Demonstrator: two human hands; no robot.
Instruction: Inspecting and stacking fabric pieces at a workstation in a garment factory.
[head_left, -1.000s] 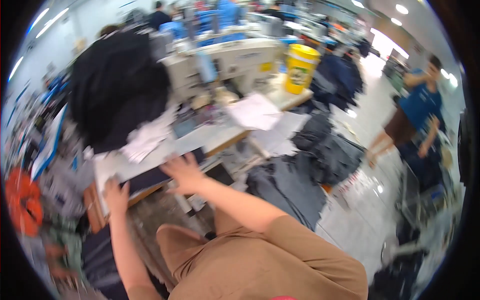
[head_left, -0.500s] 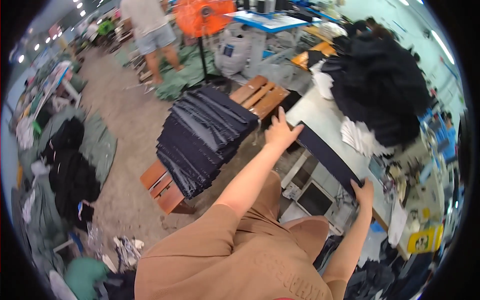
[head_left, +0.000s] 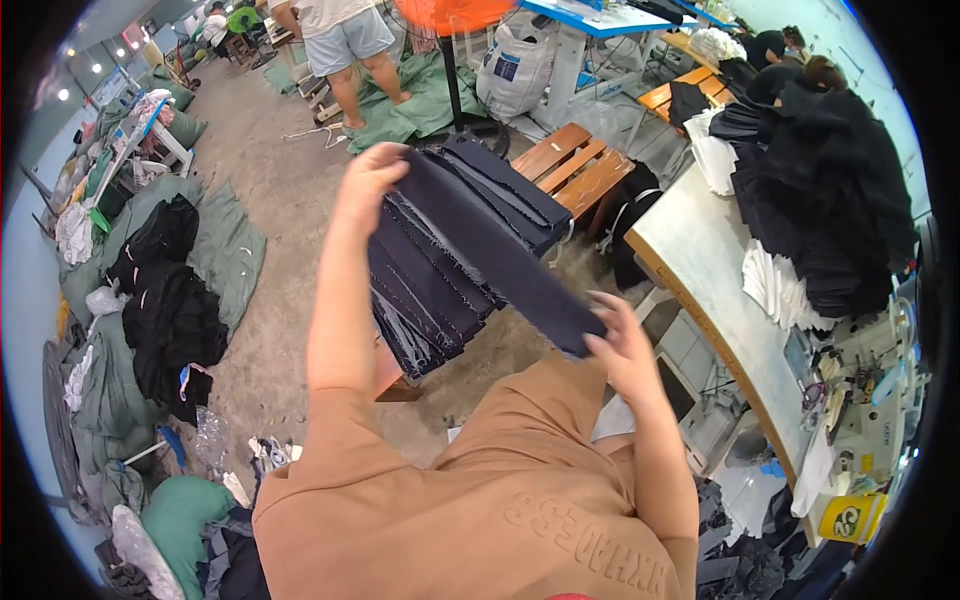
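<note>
Our left hand (head_left: 368,178) pinches the far end of a long dark fabric strip (head_left: 490,250); our right hand (head_left: 622,345) clamps its near end, so the strip hangs taut between them, lifted clear; just beneath lies the stack of dark cut pieces (head_left: 430,290) on a wooden bench (head_left: 580,170); the grey tabletop (head_left: 700,270) stands to our right.
</note>
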